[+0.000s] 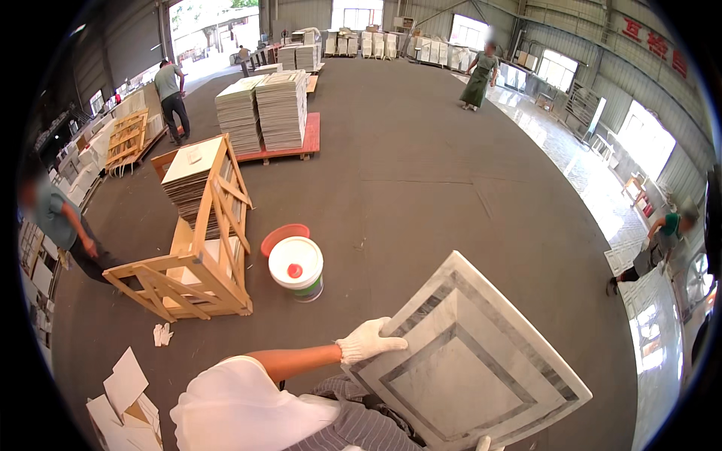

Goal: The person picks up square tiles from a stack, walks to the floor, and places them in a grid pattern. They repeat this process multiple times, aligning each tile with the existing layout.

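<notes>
A square marble tile (459, 376), white and grey with darker grey square bands, is held tilted in front of me at the lower right. My left hand (370, 342), in a white glove, grips its left edge with the thumb lying over the face. At the tile's bottom edge, only the gloved fingertips of my right hand (485, 444) show, curled over the border. The rest of that hand is hidden.
Left of me stand a wooden crate (218, 255) with stacked tiles, a white bucket (296, 263) and a red basin (280, 237). Gloves (162, 334) and cardboard scraps (124, 383) lie on the floor. Tile stacks on a red pallet (312, 135) stand beyond; several people are around.
</notes>
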Motion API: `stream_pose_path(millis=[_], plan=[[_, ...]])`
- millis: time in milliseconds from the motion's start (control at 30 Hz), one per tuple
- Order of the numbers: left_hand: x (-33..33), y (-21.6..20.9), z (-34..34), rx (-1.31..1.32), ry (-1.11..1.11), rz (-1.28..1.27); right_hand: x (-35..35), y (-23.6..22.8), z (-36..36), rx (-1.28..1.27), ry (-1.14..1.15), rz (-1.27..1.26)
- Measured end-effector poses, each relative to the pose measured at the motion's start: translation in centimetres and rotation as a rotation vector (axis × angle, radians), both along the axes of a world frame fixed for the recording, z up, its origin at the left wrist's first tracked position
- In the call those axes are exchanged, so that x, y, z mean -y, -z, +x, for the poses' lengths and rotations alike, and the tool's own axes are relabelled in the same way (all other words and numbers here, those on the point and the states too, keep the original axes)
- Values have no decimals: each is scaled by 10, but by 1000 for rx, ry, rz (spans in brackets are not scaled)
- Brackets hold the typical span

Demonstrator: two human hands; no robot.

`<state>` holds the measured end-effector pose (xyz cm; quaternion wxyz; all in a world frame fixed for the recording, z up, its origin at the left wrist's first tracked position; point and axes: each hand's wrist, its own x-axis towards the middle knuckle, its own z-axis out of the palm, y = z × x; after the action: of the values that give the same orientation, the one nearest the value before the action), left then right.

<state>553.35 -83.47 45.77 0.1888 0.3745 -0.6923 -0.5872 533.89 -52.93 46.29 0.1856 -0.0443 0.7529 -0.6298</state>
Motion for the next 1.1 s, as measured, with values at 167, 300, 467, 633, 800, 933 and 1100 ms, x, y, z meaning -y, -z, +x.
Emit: stream_pose_path(millis=[167, 300, 467, 633, 800, 933, 1100], plan=[[80, -37, -113, 109, 84, 78, 72, -26, -79, 83, 76, 47], [135, -29, -175, 225, 73, 41, 128, -8, -147, 119, 84, 67], [195, -21, -277, 165, -60, 107, 199, 11, -276, 90, -34, 34], [264, -19, -406, 97, -156, 59, 285, 47, -444, 22, -21, -144], [316, -21, -497, -12, -390, 128, 381, 35, -589, 121, -212, -102], [363, -1, -566, 17, -343, 163, 414, 57, -648, 141, -166, -94], [446, 12, -695, -5, -255, 155, 475, 70, -746, 126, -69, -44]])
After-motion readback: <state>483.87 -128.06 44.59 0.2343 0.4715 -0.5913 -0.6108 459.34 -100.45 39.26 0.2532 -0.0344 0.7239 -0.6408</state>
